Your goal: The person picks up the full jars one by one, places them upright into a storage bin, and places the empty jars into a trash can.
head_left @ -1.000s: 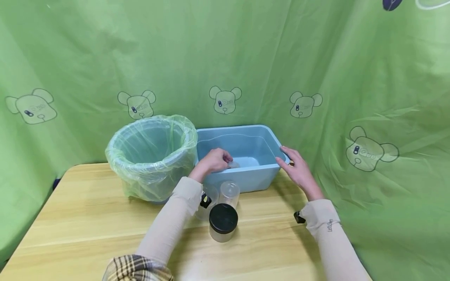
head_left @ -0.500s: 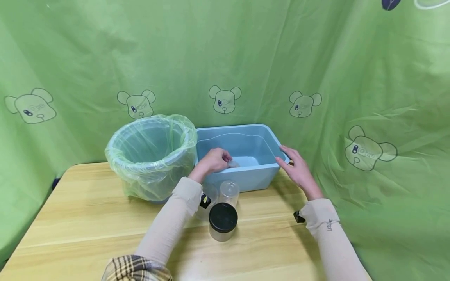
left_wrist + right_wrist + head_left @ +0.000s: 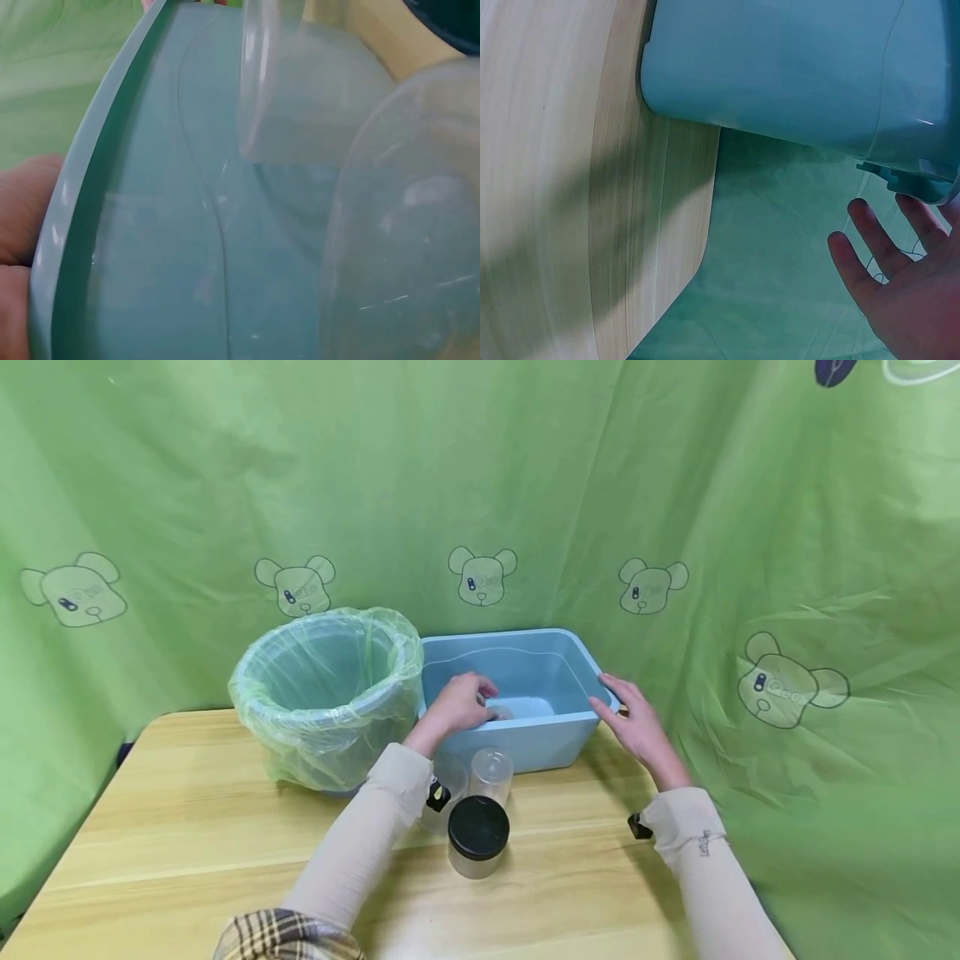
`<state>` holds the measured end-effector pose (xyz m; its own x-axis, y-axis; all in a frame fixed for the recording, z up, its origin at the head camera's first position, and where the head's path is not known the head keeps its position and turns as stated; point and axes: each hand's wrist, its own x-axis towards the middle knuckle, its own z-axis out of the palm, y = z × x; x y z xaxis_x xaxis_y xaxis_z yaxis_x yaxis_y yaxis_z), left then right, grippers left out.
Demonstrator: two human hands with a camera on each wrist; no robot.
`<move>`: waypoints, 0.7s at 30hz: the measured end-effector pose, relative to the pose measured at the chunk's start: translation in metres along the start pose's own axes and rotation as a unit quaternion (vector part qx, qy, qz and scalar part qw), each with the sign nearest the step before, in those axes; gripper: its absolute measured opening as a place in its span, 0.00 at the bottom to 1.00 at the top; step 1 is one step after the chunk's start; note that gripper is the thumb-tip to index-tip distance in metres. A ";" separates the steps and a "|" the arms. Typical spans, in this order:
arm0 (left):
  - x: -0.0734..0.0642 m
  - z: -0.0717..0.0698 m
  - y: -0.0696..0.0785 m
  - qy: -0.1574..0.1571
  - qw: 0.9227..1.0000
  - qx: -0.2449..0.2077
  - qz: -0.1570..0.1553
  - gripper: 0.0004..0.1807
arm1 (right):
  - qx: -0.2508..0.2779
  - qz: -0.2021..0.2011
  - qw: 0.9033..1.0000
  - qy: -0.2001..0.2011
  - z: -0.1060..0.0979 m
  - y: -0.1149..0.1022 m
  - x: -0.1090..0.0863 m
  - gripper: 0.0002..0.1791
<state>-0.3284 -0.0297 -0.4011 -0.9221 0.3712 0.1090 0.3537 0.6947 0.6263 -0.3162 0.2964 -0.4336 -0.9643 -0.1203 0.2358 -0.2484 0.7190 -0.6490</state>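
In the head view, my left hand [image 3: 467,700] reaches over the front rim into a light-blue plastic tub [image 3: 540,745]. Its fingers stand a little apart from the thumb, close beside a small clear object [image 3: 501,713] inside the tub; the object's kind does not show. At the tub's right end, my right hand [image 3: 633,718] holds the rim, thumb inside and fingers outside; two fingers are spread straight in the right wrist view. Below the left wrist stand a clear plastic jar [image 3: 491,770], another clear container [image 3: 441,781] partly behind the sleeve, and a jar with a black lid [image 3: 477,835].
A blue bin [image 3: 322,664] lined with a pale green bag [image 3: 315,752] stands left of the tub. All stand on a wooden table [image 3: 195,843]. A green curtain [image 3: 375,485] with bear prints hangs behind and at the sides.
The left fingers have lifted and parted slightly from the thumb, while the small clear object stays put in the tub. The right hand keeps its place on the rim.
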 end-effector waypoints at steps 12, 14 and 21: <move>-0.049 -0.001 0.002 0.116 0.985 0.051 0.121 0.14 | 0.016 -0.003 1.000 0.004 0.006 0.002 -0.003 0.39; -0.062 -0.003 0.001 0.131 0.977 0.073 0.149 0.12 | 0.019 -0.001 1.000 0.005 0.006 0.003 -0.003 0.39; -0.089 -0.007 -0.013 0.174 0.956 0.125 0.203 0.10 | 0.032 -0.007 0.999 0.008 0.005 0.002 0.000 0.38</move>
<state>-0.2520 -0.0763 -0.4131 -0.6826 0.4443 0.5803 0.6790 0.6792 0.2787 -0.3167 0.2947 -0.4385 -0.9591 -0.1183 0.2573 -0.2680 0.6725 -0.6898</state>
